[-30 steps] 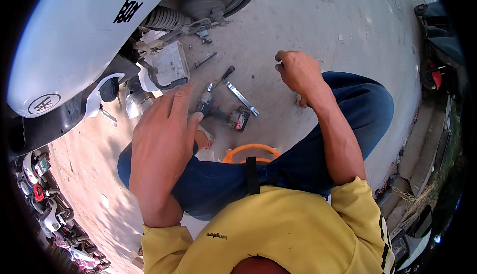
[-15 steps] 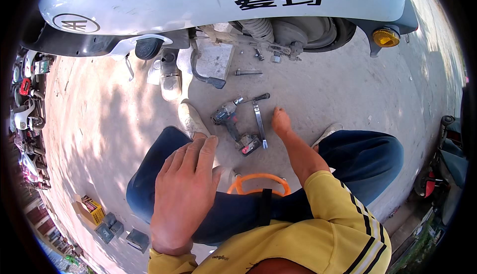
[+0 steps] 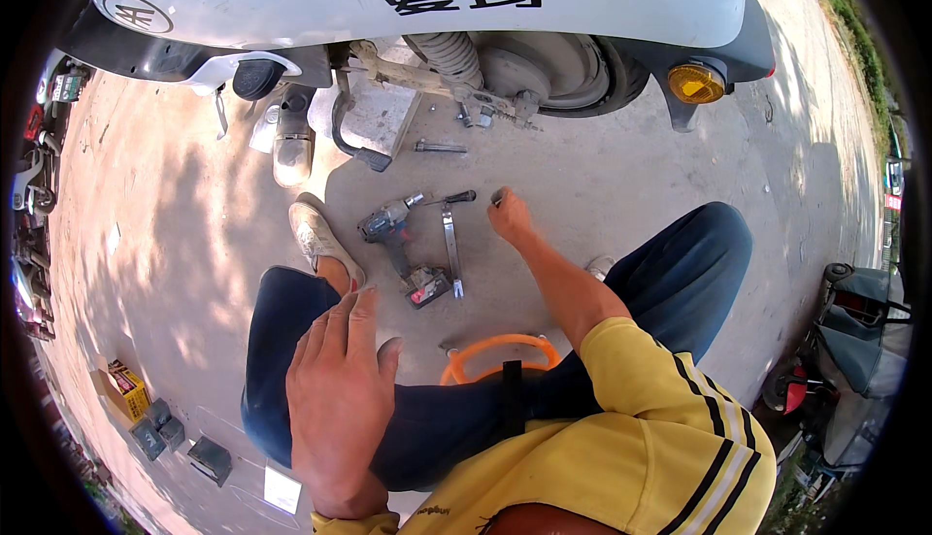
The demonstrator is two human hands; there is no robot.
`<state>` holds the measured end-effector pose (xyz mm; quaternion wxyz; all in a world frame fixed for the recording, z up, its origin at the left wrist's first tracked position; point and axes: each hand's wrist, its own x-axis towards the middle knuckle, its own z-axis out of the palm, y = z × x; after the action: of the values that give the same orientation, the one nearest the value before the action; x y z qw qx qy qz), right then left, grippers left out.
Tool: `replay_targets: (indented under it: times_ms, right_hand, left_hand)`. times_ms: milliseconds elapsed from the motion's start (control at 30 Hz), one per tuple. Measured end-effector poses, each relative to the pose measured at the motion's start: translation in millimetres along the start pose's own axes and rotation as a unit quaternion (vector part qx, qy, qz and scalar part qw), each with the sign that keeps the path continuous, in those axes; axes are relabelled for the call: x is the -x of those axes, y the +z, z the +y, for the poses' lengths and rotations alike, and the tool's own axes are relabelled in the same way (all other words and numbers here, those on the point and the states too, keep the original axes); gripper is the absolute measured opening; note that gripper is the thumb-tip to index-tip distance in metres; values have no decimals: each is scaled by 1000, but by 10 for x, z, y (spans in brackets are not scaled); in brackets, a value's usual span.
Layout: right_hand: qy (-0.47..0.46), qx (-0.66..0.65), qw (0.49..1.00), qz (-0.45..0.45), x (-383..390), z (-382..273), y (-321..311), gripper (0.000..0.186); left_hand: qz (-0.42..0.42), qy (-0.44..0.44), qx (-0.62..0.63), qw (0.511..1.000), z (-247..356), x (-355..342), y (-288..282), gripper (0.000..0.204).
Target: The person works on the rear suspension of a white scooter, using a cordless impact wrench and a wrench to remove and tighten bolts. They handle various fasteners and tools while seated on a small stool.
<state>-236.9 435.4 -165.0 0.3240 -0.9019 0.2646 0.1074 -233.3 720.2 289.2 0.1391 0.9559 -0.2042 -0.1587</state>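
My left hand (image 3: 342, 380) is raised over my left thigh, its fingers stretched out and nothing in it. My right hand (image 3: 511, 218) is low over the ground, fingers closed around a small dark piece that shows at the fingertips; its kind cannot be made out. To its left lie a dark-handled screwdriver (image 3: 460, 197), a flat silver metal bar (image 3: 450, 244) with a forked end and a grey cordless impact wrench (image 3: 390, 228) with its battery. Farther off is a long metal bolt or rod (image 3: 440, 147).
A white scooter body (image 3: 320, 1) spans the far side, with its rear wheel (image 3: 621, 79), shock absorber and kickstand (image 3: 348, 132) below. Small metal parts (image 3: 476, 117) lie by the wheel. An orange seat frame (image 3: 500, 345) is between my legs. A cardboard box (image 3: 121, 391) stands at left.
The view has shifted, so the scooter and tools appear farther left. A dark piece now shows at my right fingertips. My left hand stays raised and open.
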Motion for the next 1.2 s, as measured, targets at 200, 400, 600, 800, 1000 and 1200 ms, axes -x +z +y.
replay_targets:
  times_ms: [200, 400, 600, 800, 1000, 1200]
  right_hand:
    - [-61, -274, 959, -42, -155, -982, -655, 33]
    - [-157, -130, 961, -187, 669, -690, -1087, 33]
    - [-276, 255, 874, -307, 1485, -127, -1757, 34]
    - [-281, 246, 906, -200, 2021, -498, -2569, 31]
    - [-338, 194, 908, -153, 2402, -524, -3368, 27]
    - [-404, 193, 890, -84, 1989, -530, -4491, 23]
  left_hand:
    - [63, 8, 25, 998, 305, 178, 137, 48]
    - [89, 38, 71, 993, 637, 254, 404, 41]
    - [80, 40, 63, 994, 870, 120, 909, 31]
    - [-6, 20, 19, 1000, 996, -268, 1739, 27]
    - [-154, 45, -49, 986, 1280, -124, 2224, 21]
    - [-245, 87, -76, 963, 2021, -149, 2070, 31]
